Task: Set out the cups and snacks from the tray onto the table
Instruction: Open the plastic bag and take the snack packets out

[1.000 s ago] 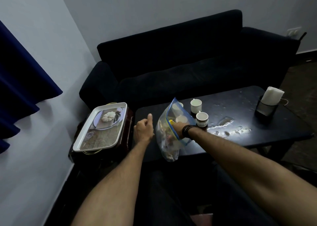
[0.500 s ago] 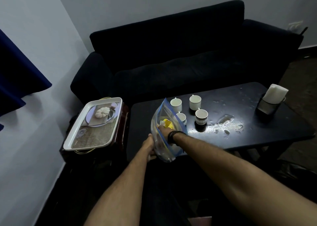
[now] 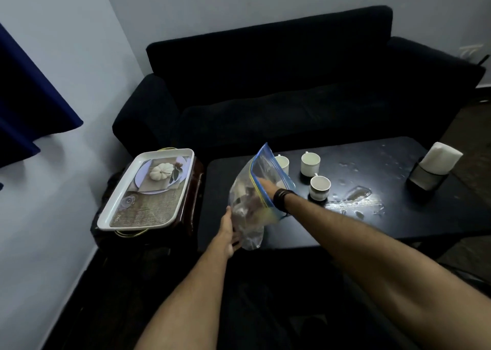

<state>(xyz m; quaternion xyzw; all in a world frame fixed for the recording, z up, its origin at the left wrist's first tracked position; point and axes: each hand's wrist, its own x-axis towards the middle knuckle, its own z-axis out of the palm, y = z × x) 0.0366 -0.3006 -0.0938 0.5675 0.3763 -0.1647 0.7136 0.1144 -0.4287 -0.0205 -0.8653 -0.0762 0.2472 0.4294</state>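
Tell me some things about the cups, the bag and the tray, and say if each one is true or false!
1. The right hand is reaching inside the plastic bag. True.
2. The cups are on the tray. False: three cups can be seen on the dark table, and the tray holds no cups.
3. The left hand is touching the bag from outside, low down. True.
4. The bag is zipped shut. False: its blue-edged mouth is open and the right hand goes through it.
5. The napkin holder stands on the tray. False: it stands on the table, near its far right end.
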